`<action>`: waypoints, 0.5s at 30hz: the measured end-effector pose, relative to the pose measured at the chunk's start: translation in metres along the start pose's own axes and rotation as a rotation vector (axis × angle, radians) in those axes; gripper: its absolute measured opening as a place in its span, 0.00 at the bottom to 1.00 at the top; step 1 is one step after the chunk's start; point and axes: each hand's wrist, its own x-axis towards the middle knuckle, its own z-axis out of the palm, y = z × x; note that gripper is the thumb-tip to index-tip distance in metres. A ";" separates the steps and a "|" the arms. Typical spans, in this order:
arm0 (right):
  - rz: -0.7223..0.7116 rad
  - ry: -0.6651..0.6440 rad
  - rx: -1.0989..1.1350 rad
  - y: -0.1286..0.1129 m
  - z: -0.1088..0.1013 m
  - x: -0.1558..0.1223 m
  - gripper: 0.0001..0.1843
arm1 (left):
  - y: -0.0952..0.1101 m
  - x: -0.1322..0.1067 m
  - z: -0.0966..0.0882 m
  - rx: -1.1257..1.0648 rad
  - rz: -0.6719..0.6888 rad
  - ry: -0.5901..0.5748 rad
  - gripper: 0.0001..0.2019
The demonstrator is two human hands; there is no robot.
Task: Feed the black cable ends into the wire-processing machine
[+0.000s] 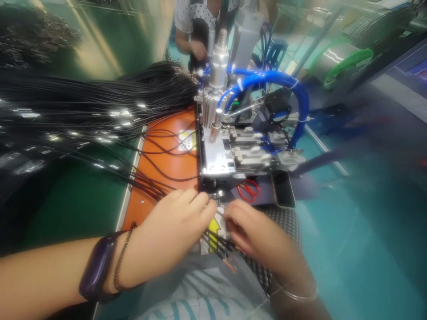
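A thick sheaf of black cables (pixel 83 106) fans in from the left across an orange mat (pixel 170 169) and runs under my left hand (pixel 170 231). That hand's fingertips press on the cables at the front edge of a metal pneumatic fixture (pixel 216 155). My right hand (pixel 253 231) curls close beside it, just above several short black wire ends (pixel 218 242) with bared coloured cores. Whether those fingers grip the wires is hidden.
Red-handled scissors (pixel 248 190) and a phone (pixel 283 189) lie just past my right hand. Blue pneumatic tubing (pixel 267 80) loops over the fixture. Behind it stands a co-worker (pixel 196 31). A green-rimmed spool (pixel 340 66) sits at the back right.
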 end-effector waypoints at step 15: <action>-0.102 0.143 0.420 0.011 -0.021 -0.028 0.08 | -0.064 -0.002 0.001 0.233 -0.246 -0.231 0.10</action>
